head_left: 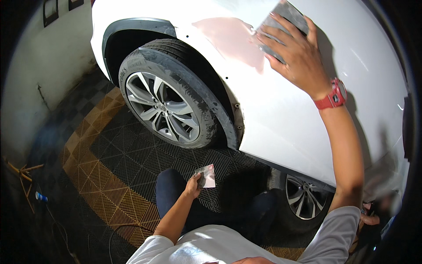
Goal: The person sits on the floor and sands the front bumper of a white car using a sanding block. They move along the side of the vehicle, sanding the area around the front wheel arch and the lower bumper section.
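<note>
My right hand, with a red watch on its wrist, is spread over a grey rectangular sheet that looks like sandpaper, holding it against the white car body. Its edge lies by the right side of a dull pink patch of filler on the panel above the front wheel. Down by my knee, my left hand pinches a small square sheet, part grey and part pale pink. What lies beneath the right hand's sheet is hidden.
The front wheel sits in an arch whose dark trim hangs partly detached. A rear wheel shows at lower right. Black and tan grid tiles cover the floor. A yellow stand and a blue can-like object are at left.
</note>
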`<state>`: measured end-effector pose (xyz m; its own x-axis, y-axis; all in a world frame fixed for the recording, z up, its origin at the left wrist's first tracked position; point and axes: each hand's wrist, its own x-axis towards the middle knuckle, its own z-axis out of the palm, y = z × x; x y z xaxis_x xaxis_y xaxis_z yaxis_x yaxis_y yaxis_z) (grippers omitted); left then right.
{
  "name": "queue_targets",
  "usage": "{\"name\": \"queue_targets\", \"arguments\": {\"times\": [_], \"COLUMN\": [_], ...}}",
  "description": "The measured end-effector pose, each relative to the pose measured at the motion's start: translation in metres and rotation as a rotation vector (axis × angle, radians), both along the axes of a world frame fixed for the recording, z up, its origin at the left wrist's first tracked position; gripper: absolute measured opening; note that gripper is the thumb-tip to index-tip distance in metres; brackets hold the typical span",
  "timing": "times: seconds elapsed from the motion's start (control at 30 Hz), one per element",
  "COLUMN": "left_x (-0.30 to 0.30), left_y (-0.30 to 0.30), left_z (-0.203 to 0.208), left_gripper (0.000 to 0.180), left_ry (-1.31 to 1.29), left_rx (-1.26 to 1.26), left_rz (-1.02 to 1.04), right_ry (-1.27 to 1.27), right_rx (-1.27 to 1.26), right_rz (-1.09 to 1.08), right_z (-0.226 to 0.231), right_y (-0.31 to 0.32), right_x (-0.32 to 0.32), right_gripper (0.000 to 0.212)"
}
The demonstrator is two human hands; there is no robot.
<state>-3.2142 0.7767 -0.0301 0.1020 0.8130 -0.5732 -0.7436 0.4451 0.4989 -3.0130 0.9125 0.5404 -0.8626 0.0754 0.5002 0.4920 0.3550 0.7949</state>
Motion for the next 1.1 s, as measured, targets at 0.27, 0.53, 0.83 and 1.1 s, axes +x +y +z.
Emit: {"name": "queue_targets", "arguments": {"times": [0.27,0.53,0.83,1.1], "left_x": [-0.002,-0.011,-0.020,-0.005], "left_y": [0.006,0.002,-0.043,-0.033], "left_z": [0.005,0.004,0.140,0.172], "left_gripper": [0.032,0.042,0.042,0.045], "left_ry": [0.011,-0.114,-0.231,-0.137], "left_rx": [-0.023,0.114,0.311,0.419], "left_rz": [0.028,-0.014,-0.259,-0.172], "right_ry": [0.062,1.236,1.745,1.406], "right_rx": [-0.063,-1.191,-2.223,-2.200], "right_rz": [0.050,0.859,0.240,0.110], "right_z": [0.061,-0.066,-0.293,-0.357], "right_y": [-0.012,-0.124,-0.180,-0.158], "right_x": [-0.087,0.004,0.041,0.096], "right_gripper": [0.030,0.056,0.040,0.042]}}
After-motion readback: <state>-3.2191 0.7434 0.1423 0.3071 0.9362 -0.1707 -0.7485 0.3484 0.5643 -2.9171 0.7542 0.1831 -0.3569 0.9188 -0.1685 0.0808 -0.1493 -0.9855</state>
